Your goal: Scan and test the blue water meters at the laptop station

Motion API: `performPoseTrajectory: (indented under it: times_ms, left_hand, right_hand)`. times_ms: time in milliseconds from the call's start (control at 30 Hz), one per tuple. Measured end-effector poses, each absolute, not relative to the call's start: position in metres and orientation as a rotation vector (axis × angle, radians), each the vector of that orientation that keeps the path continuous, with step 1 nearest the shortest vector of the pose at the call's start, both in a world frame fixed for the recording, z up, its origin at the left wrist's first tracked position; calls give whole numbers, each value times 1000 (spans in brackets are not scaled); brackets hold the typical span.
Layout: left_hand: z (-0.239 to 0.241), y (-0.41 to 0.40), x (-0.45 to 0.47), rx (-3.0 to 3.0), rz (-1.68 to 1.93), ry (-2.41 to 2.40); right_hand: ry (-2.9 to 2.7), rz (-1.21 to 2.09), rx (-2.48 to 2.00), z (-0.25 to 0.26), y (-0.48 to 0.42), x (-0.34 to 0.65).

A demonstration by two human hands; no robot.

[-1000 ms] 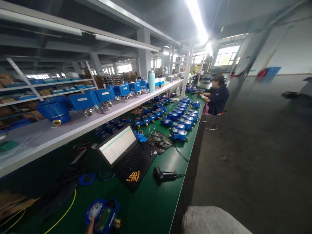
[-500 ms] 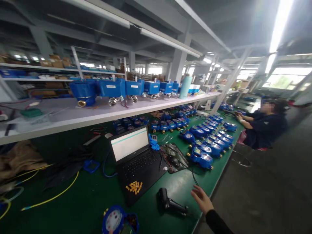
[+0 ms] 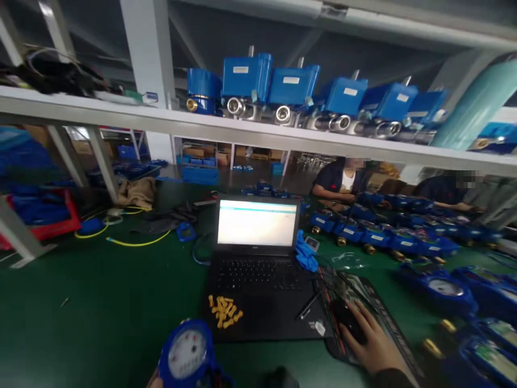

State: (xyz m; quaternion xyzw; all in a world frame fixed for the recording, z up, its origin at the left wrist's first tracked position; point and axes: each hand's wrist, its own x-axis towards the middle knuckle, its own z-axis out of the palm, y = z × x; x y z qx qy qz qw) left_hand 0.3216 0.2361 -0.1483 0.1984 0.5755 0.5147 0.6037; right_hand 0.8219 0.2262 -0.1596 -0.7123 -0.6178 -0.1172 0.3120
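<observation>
Blue water meter (image 3: 188, 353) is sitting gripped in the barely visible left hand (image 3: 153, 381) while the right hand (image 3: 374, 345) is cupping the black mouse (image 3: 349, 321), laptop (image 3: 258, 269) open, nothing entered yet.

Right hand (image 3: 374, 342) covers the mouse (image 3: 350, 323) beside the laptop (image 3: 258, 269)

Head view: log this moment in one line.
right hand on mouse | left hand at blue water meter | laptop open
</observation>
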Motion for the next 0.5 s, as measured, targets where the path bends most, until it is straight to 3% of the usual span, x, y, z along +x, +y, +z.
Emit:
performPoseTrajectory:
  times_ms: [333,500]
  left_hand:
    - [-63,180,342,506,1229,1066]
    - [-56,184,343,495,1241,1105]
  right_hand:
    - [-1830,-426,-1702,-151,253,806]
    - [-1813,-400,-1693,-154,263,801]
